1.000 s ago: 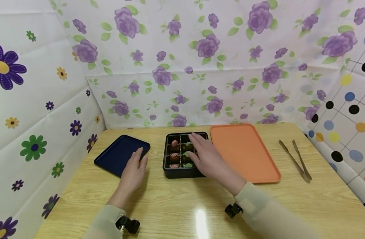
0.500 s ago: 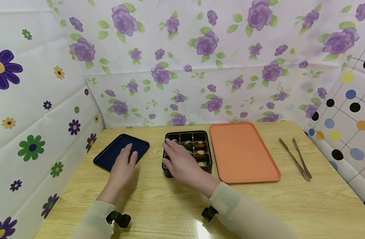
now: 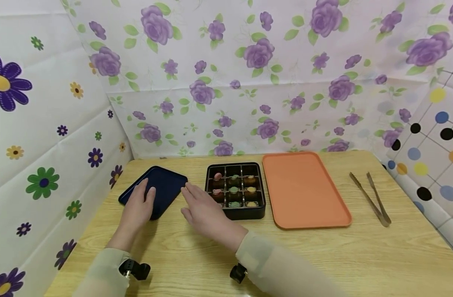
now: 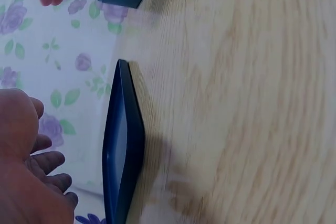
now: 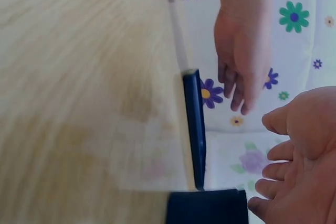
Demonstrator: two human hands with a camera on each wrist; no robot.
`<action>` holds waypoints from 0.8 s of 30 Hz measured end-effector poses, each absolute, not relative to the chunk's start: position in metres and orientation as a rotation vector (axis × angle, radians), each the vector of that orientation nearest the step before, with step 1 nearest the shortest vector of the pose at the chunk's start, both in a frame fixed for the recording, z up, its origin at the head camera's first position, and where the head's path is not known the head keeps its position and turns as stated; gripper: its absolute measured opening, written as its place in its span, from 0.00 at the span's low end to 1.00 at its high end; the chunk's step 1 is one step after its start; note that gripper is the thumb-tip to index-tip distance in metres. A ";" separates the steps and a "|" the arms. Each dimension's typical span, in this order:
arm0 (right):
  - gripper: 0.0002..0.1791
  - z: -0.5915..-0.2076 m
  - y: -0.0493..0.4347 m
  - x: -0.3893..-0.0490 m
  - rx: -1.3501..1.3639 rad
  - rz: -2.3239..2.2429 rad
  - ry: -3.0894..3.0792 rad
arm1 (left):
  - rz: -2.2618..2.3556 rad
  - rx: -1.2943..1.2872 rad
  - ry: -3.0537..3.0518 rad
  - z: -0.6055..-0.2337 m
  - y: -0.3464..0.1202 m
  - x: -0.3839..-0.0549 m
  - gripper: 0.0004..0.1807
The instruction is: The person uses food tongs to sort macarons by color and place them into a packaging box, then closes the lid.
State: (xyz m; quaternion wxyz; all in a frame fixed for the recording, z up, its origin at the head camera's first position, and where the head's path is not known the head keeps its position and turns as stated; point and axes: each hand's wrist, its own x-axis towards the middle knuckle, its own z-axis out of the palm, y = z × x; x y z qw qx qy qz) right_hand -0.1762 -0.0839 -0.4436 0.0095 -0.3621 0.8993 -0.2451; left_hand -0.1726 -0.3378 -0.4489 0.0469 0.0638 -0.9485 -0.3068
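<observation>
A dark blue shallow tray or lid (image 3: 168,185) lies on the table at the left. My left hand (image 3: 136,209) hovers above its near left edge, fingers extended and holding nothing; the left wrist view shows the hand (image 4: 31,166) apart from its rim (image 4: 128,129). My right hand (image 3: 209,216) is held in the air between that tray and a black compartment box (image 3: 245,213), covering the box's near left corner. Small pink (image 3: 217,176), green (image 3: 234,189) and yellow sweets (image 3: 251,189) sit in the box's compartments. The right hand (image 5: 304,166) looks relaxed and grips nothing.
An orange tray (image 3: 306,189) lies right of the box, close beside it. Farther right, metal tongs (image 3: 371,200) rest on the wooden table (image 3: 181,264) with their arms spread. Flowered cloth (image 3: 226,82) hangs behind the table.
My right hand has swept left from over the box to the gap beside the blue tray, uncovering most of the sweets. My left hand has shifted left over the tray.
</observation>
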 end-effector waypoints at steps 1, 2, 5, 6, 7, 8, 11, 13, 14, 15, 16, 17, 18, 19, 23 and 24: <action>0.36 -0.445 -0.086 -0.175 -1.127 -0.779 2.802 | -0.941 0.201 -2.895 -0.449 -0.341 -0.172 0.39; 0.35 -0.445 -0.089 -0.174 -1.126 -0.791 2.798 | -0.941 0.205 -2.895 -0.449 -0.343 -0.172 0.39; 0.35 -0.447 -0.095 -0.171 -1.135 -0.781 2.812 | -0.937 0.214 -2.890 -0.449 -0.351 -0.171 0.39; 0.35 -0.447 -0.097 -0.170 -1.147 -0.760 2.828 | -0.933 0.213 -2.887 -0.449 -0.353 -0.171 0.39; 0.35 -0.447 -0.099 -0.168 -1.159 -0.733 2.847 | -0.932 0.212 -2.885 -0.448 -0.356 -0.171 0.40; 0.35 -0.447 -0.101 -0.167 -1.166 -0.708 2.868 | -0.925 0.210 -2.882 -0.448 -0.358 -0.171 0.39; 0.35 -0.444 -0.106 -0.164 -1.180 -0.673 2.891 | -0.921 0.214 -2.880 -0.447 -0.364 -0.171 0.40; 0.34 -0.444 -0.110 -0.163 -1.159 -0.696 2.870 | -0.928 0.226 -2.886 -0.447 -0.369 -0.172 0.40; 0.34 -0.444 -0.113 -0.163 -1.145 -0.717 2.852 | -0.928 0.233 -2.889 -0.447 -0.371 -0.172 0.40; 0.34 -0.444 -0.115 -0.163 -1.129 -0.734 2.833 | -0.929 0.241 -2.892 -0.447 -0.373 -0.172 0.40; 0.35 -0.445 -0.118 -0.163 -1.104 -0.754 2.812 | -0.927 0.247 -2.897 -0.448 -0.376 -0.173 0.40; 0.35 -0.445 -0.121 -0.163 -1.077 -0.776 2.788 | -0.924 0.252 -2.901 -0.448 -0.378 -0.173 0.40; 0.35 -0.447 -0.124 -0.163 -1.050 -0.804 2.760 | -0.925 0.258 -2.902 -0.449 -0.380 -0.174 0.40; 0.36 -0.448 -0.126 -0.163 -1.028 -0.829 2.732 | -0.927 0.264 -2.904 -0.449 -0.381 -0.175 0.40; 0.37 -0.454 -0.134 -0.163 -0.963 -0.911 2.634 | -0.959 0.292 -2.907 -0.450 -0.385 -0.178 0.40; 0.37 -0.455 -0.136 -0.163 -0.956 -0.915 2.622 | -0.967 0.300 -2.908 -0.450 -0.385 -0.179 0.40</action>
